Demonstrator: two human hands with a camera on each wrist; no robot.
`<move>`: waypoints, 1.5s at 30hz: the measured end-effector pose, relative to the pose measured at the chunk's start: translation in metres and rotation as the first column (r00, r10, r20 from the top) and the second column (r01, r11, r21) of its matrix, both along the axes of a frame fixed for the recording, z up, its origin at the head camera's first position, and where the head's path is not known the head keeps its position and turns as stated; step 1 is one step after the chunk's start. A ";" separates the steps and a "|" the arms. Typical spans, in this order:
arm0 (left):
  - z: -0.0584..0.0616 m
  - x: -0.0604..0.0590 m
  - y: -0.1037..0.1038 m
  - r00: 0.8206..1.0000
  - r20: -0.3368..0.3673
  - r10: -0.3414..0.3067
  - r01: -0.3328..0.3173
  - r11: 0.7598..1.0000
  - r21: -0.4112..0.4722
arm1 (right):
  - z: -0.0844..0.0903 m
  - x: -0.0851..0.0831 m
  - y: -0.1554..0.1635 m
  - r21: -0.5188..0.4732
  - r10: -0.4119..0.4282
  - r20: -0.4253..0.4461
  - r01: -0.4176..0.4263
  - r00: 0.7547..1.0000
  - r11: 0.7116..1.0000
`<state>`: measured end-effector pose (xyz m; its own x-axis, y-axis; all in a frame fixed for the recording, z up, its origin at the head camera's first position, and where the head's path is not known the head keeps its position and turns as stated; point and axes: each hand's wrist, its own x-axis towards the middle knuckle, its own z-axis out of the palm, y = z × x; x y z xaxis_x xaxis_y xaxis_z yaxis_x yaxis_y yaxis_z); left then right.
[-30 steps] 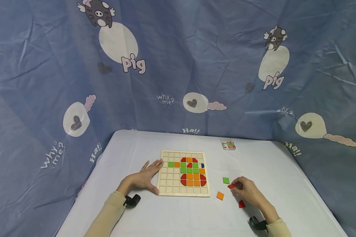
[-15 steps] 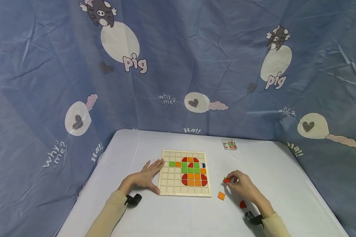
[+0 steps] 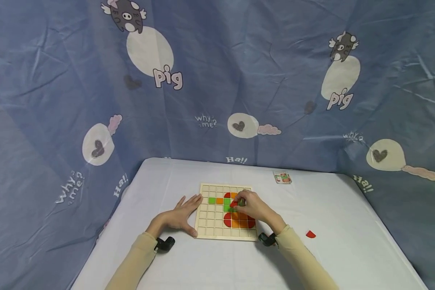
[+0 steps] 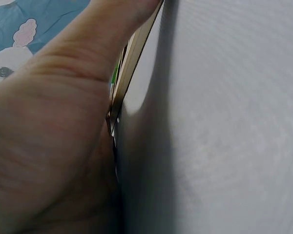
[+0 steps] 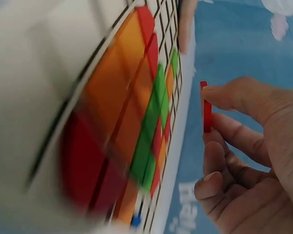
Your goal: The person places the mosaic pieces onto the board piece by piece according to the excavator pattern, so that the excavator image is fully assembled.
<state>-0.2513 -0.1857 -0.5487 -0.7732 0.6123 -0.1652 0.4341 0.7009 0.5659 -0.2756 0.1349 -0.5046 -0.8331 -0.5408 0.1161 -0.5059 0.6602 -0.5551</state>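
Note:
A wooden grid board (image 3: 209, 232) lies on the white table, with red, orange, green and blue tiles set in its squares. My left hand (image 3: 179, 215) has its fingers spread, fingertips and thumb at the board's left edge. In the left wrist view the palm hides most of the board (image 4: 132, 63). My right hand (image 3: 253, 205) is over the board's upper right part and hides several tiles there. Between thumb and fingers it pinches a red tile (image 5: 207, 107), seen edge-on in the right wrist view and apart from the board's tiles.
One loose red quarter-circle tile (image 3: 310, 234) lies on the table right of my right forearm. A small pattern card (image 3: 282, 177) lies at the back right. Behind the table hangs a blue printed cloth (image 3: 203, 80).
My right hand lifted the red tile and carried it left over the board. The loose red tile shifted right and back. The loose green tile is out of sight. My left hand stayed put.

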 end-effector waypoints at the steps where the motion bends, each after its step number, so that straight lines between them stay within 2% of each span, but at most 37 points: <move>1: 0.001 0.000 0.001 1.000 -0.001 -0.003 0.003 1.000 0.001 | -0.001 -0.004 -0.008 0.015 0.020 -0.004 -0.020 1.000 1.000; 6: 0.003 0.000 0.002 1.000 -0.001 -0.012 0.012 1.000 -0.001 | -0.005 -0.020 -0.045 0.050 0.085 0.008 -0.086 0.996 0.995; 17: 0.003 -0.002 0.001 1.000 0.001 -0.026 0.026 0.999 -0.020 | -0.018 -0.039 -0.090 0.061 0.095 0.025 -0.097 0.995 0.993; 24: 0.002 -0.002 0.002 0.999 0.007 -0.042 0.042 0.999 -0.008 | -0.027 -0.043 -0.099 0.092 0.098 0.051 -0.102 0.994 0.991; 36: -0.001 -0.003 0.002 1.000 0.008 -0.023 0.024 1.000 -0.018 | -0.024 -0.042 -0.105 0.119 0.078 0.079 -0.087 0.994 0.989; 45: 0.000 -0.001 0.000 1.000 0.010 -0.029 0.029 1.000 -0.009 | -0.019 -0.040 -0.103 0.109 0.110 0.060 -0.116 0.992 0.987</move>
